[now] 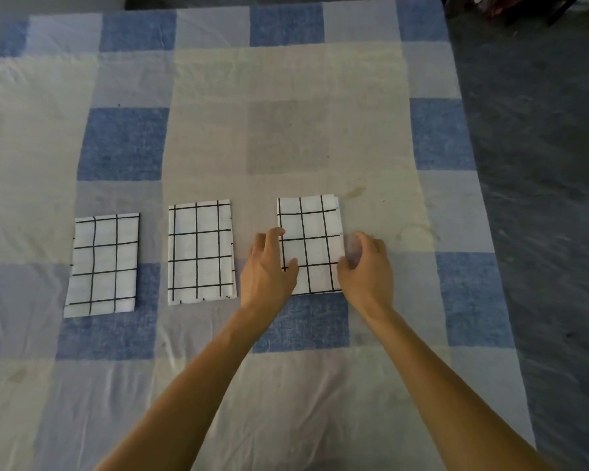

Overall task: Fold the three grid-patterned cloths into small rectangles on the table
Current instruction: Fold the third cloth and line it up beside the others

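Three folded grid cloths (102, 265) (200, 251) (312, 244) flat, side by side, apart.

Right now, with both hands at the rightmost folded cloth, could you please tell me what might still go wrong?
1. The right cloth shows slightly offset layers at its far right corner; the fold may loosen when the left hand and right hand let go.
2. The left hand sits close to the middle cloth; pulling it back could brush that cloth askew.
3. The checked tablecloth is wrinkled, so pushing may drag it and shift the row.
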Available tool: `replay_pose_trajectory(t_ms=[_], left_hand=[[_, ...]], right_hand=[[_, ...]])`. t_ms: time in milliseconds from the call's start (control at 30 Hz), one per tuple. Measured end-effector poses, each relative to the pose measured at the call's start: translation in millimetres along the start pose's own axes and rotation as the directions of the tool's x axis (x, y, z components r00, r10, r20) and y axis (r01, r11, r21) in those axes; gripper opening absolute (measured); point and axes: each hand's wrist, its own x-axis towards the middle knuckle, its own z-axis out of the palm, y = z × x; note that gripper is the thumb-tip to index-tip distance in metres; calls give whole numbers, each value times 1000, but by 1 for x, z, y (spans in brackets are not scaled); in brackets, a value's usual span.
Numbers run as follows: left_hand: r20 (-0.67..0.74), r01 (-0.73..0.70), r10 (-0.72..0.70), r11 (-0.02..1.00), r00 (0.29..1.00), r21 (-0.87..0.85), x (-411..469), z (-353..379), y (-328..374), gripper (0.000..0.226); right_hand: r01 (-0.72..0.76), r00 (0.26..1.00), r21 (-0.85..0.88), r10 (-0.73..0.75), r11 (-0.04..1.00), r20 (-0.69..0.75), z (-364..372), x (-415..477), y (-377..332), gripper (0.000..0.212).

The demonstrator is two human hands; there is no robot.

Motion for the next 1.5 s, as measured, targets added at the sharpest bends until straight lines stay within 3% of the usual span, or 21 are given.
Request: replay_pose_trajectory(t_ms=[67, 133, 200, 267, 500, 733, 933, 1200, 1267, 1367, 1433, 1500], left_hand=[[14, -141, 140, 987, 990, 72, 3, 5, -4, 51], [114, -234, 215, 954, 970, 188, 7, 10, -7, 58], [243, -277, 209, 916, 947, 292, 11, 16, -11, 64], [316, -300, 186, 883, 930, 362, 12, 23, -17, 66], [320, -365, 238, 822, 917, 437, 12, 34, -34, 69], [364, -486, 357, 791, 860, 371, -14, 34, -44, 79], [351, -513, 387, 746, 853, 425, -11, 39, -45, 64], [416, -562, 405, 728, 814, 392, -7, 34, -53, 66], [396, -536, 391, 755, 831, 378, -12, 26, -55, 69], [229, -308, 236, 876, 944, 371, -30, 0, -74, 65], [127, -163, 124, 916, 984, 366, -45, -21, -98, 63], [92, -143, 116, 912, 989, 385, -60, -40, -126, 69]], right_hand=[[127, 990, -38, -129, 991, -51, -2, 4, -2, 50], [291, 954, -125, -297, 948, -33, -1, 13, -4, 51], [392, 920, -217, -381, 894, 93, 6, 22, -3, 55], [430, 901, -316, -376, 846, 219, 16, 25, 3, 59], [406, 914, -470, -352, 784, 202, 39, 6, 23, 59], [425, 905, -440, -370, 791, 208, 35, 8, 24, 60], [421, 907, -471, -378, 775, 187, 35, 11, 22, 54], [388, 920, -454, -370, 802, 134, 41, 4, 21, 56], [414, 906, -389, -413, 823, 90, 37, 4, 20, 56], [512, 854, -231, -519, 827, 35, 42, -5, 2, 63], [587, 809, -161, -581, 793, 88, 62, -17, -21, 64], [649, 757, -139, -618, 748, 213, 88, -33, -46, 67]])
